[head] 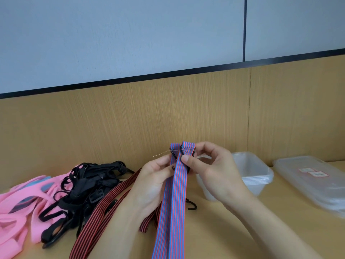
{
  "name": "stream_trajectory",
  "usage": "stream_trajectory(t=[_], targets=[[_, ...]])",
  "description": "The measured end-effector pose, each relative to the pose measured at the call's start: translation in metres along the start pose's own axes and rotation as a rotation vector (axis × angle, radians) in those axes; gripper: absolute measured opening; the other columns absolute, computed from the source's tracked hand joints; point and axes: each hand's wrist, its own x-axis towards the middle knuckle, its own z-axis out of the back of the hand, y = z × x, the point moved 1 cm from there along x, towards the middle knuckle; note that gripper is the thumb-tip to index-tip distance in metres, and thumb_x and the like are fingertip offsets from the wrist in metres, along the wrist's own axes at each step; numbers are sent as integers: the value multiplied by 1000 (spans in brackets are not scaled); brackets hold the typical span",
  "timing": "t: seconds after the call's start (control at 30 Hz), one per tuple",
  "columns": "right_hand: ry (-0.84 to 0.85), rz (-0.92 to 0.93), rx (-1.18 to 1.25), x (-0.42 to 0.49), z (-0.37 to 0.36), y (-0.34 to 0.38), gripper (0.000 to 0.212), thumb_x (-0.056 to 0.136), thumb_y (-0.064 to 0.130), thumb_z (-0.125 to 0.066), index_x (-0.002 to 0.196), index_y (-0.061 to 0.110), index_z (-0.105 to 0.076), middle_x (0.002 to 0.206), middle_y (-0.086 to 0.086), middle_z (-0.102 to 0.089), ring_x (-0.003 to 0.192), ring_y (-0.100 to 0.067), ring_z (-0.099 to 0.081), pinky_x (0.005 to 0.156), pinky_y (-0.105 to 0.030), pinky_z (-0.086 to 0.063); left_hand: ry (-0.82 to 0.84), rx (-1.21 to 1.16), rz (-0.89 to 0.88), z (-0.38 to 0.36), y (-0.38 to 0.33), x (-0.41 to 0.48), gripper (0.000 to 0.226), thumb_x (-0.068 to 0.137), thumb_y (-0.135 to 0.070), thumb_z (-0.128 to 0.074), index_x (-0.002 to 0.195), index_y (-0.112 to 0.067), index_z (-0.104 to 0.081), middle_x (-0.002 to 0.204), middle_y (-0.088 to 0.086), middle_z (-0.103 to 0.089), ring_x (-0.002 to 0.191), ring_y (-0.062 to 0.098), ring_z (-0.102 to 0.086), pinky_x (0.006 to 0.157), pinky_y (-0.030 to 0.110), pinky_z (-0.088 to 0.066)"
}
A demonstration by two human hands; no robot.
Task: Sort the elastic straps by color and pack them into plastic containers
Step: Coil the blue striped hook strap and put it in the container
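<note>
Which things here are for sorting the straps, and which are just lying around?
For the job:
- blue-and-red strap, pinched by the left hand and right hand
- red-and-black straps
- black straps
- pink straps
- stack of clear containers
- probably the lids too

Just there:
- table
- wooden wall panel
</note>
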Motion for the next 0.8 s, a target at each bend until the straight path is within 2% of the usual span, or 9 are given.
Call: stream_trajectory(t=[0.07, 0.13, 0.23, 0.3, 0.4, 0.47, 0.57, 0.67, 0.8], targets=[[-31, 19, -41, 1, 0, -2, 12, 84, 1, -78, 90, 6, -67, 74, 3, -62, 59, -11, -60, 59, -20, -51, 45, 39, 4, -1, 2, 0, 31, 85, -7, -60, 109, -13, -79, 83, -1, -76, 67, 6, -70, 61, 13, -51], [-64, 29, -79, 1, 0, -3, 18, 84, 3, -79, 90, 13, -65, 72, 13, -61, 57, -10, -60, 57, -24, -52, 90, 19, 15, -2, 1, -1, 33, 86, -6, -58, 111, -14, -79, 81, -2, -75, 67, 6, -70, 61, 13, -51], [-103, 13, -77, 1, -1, -5, 27, 84, 3, -79, 96, 20, -62, 85, 12, -62, 65, -21, -63, 70, -47, -58, 121, -72, 39, 0, -2, -1, 37, 90, -7, -50, 118, -8, -75, 105, 9, -76, 88, 13, -72, 71, 18, -55], [-112, 18, -91, 2, -1, -6, 30, 84, 3, -79, 100, 23, -62, 94, 5, -61, 66, -20, -61, 74, -49, -59, 125, -84, 61, 1, -4, -2, 43, 91, -13, -44, 123, -6, -72, 125, 15, -69, 105, 19, -65, 80, 23, -54], [-77, 31, -144, 3, 0, -5, 30, 85, 4, -78, 104, 24, -67, 97, -1, -63, 66, -16, -57, 76, -44, -58, 123, -73, 88, 1, -3, -3, 42, 94, -17, -47, 126, -2, -69, 130, 20, -62, 112, 29, -56, 93, 35, -44], [-58, 37, -186, 3, 1, -5, 28, 85, 6, -78, 104, 25, -70, 97, -2, -68, 68, -15, -58, 71, -30, -55, 142, -82, 109, 1, -1, -3, 41, 95, -21, -55, 125, 5, -65, 120, 24, -59, 102, 30, -59, 88, 35, -46], [-46, 14, -218, 4, 3, -6, 27, 84, 9, -80, 106, 22, -72, 96, -3, -69, 66, -8, -56, 65, -12, -46, 213, 29, 117, -1, -2, -7, 32, 87, -19, -70, 113, 0, -67, 86, 11, -53, 69, 15, -52, 62, 21, -45], [-30, 4, -248, 4, 4, -6, 23, 81, 11, -83, 100, 18, -72, 89, -5, -67, 62, -5, -55, 61, -12, -46, 196, 145, 97, -2, 1, -7, 27, 80, -10, -73, 105, -5, -67, 84, 12, -46, 71, 17, -50, 67, 24, -47], [-8, 14, -117, 4, 7, -1, 21, 81, 0, -80, 92, 12, -67, 58, -4, -61, 43, -11, -57, 44, -16, -44, 178, 138, 83, -3, 2, -6, 20, 86, -7, -63, 104, 1, -62, 83, 10, -62, 70, 19, -60, 70, 29, -50]])
